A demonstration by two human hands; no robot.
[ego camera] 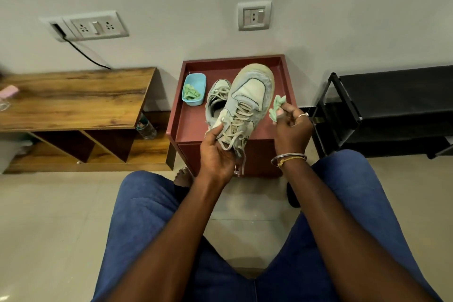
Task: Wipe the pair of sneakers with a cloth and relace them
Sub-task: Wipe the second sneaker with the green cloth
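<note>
The 1st sneaker [247,103] is held above the maroon side table [186,120], toe pointing away, its loose laces [241,162] dangling. The left hand [217,152] grasps it at the heel end, thumb on the laced upper. The right hand [291,127] pinches a crumpled green cloth [277,106] just beside the toe's right edge; contact cannot be told. The 2nd sneaker [217,100] lies on the table, next to a blue tub [196,81] holding another green rag [190,92]. A wooden shelf unit [73,100] stands left, a black rack [392,95] right.
</note>
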